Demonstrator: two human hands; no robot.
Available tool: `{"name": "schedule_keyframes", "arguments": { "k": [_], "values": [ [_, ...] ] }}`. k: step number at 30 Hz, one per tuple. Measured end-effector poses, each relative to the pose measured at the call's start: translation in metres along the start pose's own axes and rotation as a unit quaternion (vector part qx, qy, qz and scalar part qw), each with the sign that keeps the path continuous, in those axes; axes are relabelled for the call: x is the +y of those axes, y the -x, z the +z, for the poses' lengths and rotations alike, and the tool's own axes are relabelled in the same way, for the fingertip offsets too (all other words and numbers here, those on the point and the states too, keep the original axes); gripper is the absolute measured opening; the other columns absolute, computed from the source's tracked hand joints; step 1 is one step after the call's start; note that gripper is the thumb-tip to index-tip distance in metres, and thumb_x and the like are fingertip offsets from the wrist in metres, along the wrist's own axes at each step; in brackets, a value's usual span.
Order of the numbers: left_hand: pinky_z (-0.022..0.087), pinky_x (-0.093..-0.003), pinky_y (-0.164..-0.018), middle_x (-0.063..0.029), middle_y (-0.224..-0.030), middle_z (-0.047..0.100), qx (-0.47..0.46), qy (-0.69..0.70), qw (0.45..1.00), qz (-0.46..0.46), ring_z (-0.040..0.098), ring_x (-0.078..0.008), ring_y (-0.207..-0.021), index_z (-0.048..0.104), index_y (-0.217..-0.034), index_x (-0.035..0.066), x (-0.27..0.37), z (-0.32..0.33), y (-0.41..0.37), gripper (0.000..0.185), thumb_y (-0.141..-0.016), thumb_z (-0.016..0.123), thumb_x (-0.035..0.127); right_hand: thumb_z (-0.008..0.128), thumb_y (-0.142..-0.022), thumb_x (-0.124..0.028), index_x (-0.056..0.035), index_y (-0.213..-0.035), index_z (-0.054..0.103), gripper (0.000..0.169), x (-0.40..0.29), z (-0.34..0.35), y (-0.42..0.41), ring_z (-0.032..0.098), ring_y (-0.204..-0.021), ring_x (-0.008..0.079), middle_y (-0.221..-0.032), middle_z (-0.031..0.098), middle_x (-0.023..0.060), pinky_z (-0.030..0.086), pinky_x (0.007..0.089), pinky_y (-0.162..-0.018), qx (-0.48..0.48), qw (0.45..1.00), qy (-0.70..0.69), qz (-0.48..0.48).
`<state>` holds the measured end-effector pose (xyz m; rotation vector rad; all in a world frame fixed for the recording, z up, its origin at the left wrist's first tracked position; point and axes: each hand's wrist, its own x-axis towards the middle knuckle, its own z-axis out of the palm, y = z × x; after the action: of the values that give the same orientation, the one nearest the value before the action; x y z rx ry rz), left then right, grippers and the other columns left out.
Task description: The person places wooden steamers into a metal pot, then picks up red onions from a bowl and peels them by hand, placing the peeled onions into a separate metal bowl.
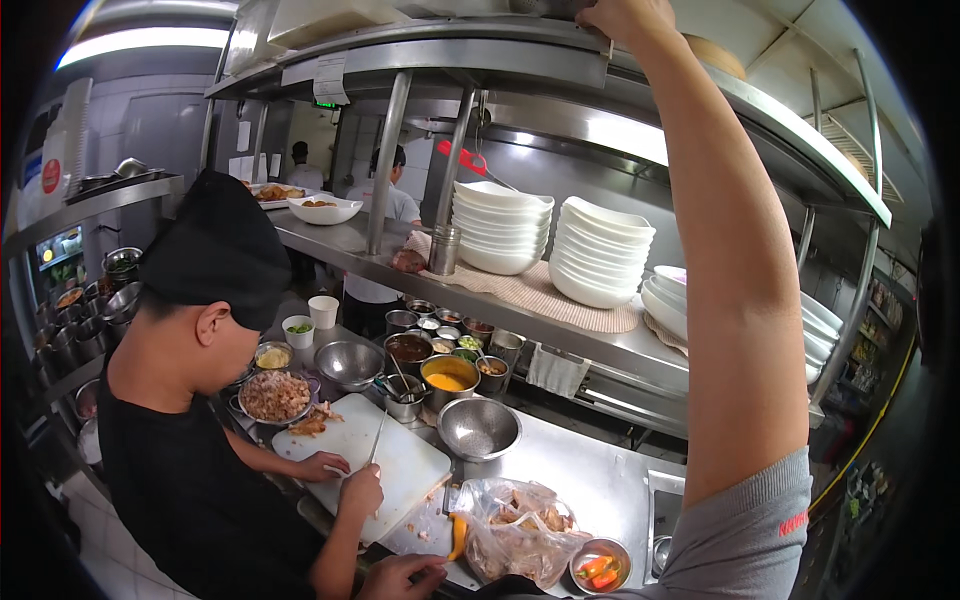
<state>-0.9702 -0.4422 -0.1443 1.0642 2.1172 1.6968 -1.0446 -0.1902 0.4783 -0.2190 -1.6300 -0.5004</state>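
High above, my right hand (628, 18) reaches the top steel shelf (510, 60), its fingers against a perforated metal container (546, 6). The picture's top edge cuts off both, so its grip is unclear. My left hand (405, 577) is low at the bottom edge, fingers loosely bent and apart, holding nothing I can see. Its fingertips are close to an orange handle (458, 535); whether they touch is unclear. Beside that handle lies a clear plastic bag (517, 536) of cooked meat pieces. A metal bowl (601, 566) with orange peppers (598, 571) stands right of the bag.
At left, a co-worker (217, 420) in black holds a knife (379, 439) over a white cutting board (401, 450). A bowl of chopped meat (275, 397), an empty steel bowl (480, 429) and several sauce containers surround it. White bowls (502, 225) stand stacked on the middle shelf (480, 281).
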Motion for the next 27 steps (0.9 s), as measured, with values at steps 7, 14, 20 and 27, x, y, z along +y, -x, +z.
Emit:
{"name": "schedule_keyframes", "arguments": {
  "k": [7, 14, 20, 27],
  "values": [
    [0.053, -0.0364, -0.075, -0.0151, -0.097, 0.074, 0.0, 0.005, 1.0, -0.001, 0.069, -0.0243, -0.082, 0.072, -0.118, 0.001, -0.008, -0.001, 0.003, 0.047, -0.101, 0.067, 0.045, 0.089, -0.071, -0.018, 0.0003, -0.135, 0.053, 0.076, 0.001, -0.017, -0.006, 0.061, -0.125, 0.0371, -0.139, 0.056, 0.0206, 0.053, 0.0432, -0.103, -0.022, 0.999, 0.027, -0.024],
    [0.054, -0.0373, -0.078, -0.0153, -0.103, 0.074, -0.02, 0.003, 1.0, -0.005, 0.07, -0.0245, -0.088, 0.07, -0.121, 0.001, -0.028, 0.001, 0.004, 0.051, -0.101, 0.066, 0.047, 0.083, -0.073, -0.009, 0.0007, -0.14, 0.048, 0.076, 0.006, 0.003, -0.009, 0.059, -0.126, 0.04, -0.139, 0.054, 0.025, 0.053, 0.044, -0.104, -0.032, 0.996, 0.051, -0.072],
    [0.053, -0.0374, -0.081, -0.0164, -0.105, 0.074, -0.022, -0.01, 1.0, -0.017, 0.069, -0.0259, -0.092, 0.07, -0.121, 0.0, -0.027, 0.001, 0.005, 0.053, -0.101, 0.064, 0.049, 0.084, -0.073, -0.009, 0.0013, -0.139, 0.05, 0.075, -0.003, -0.001, -0.012, 0.058, -0.127, 0.0413, -0.138, 0.053, 0.0265, 0.052, 0.0447, -0.104, -0.031, 0.996, 0.046, -0.073],
    [0.053, -0.0377, -0.08, -0.0166, -0.103, 0.073, -0.005, 0.005, 1.0, 0.004, 0.068, -0.0262, -0.09, 0.07, -0.12, 0.0, -0.037, 0.002, 0.006, 0.052, -0.102, 0.064, 0.048, 0.091, -0.068, -0.023, 0.0014, -0.141, 0.049, 0.088, 0.022, -0.016, -0.015, 0.056, -0.129, 0.0409, -0.14, 0.052, 0.0255, 0.05, 0.0448, -0.107, -0.057, 0.996, 0.046, -0.049]
  ]
}}
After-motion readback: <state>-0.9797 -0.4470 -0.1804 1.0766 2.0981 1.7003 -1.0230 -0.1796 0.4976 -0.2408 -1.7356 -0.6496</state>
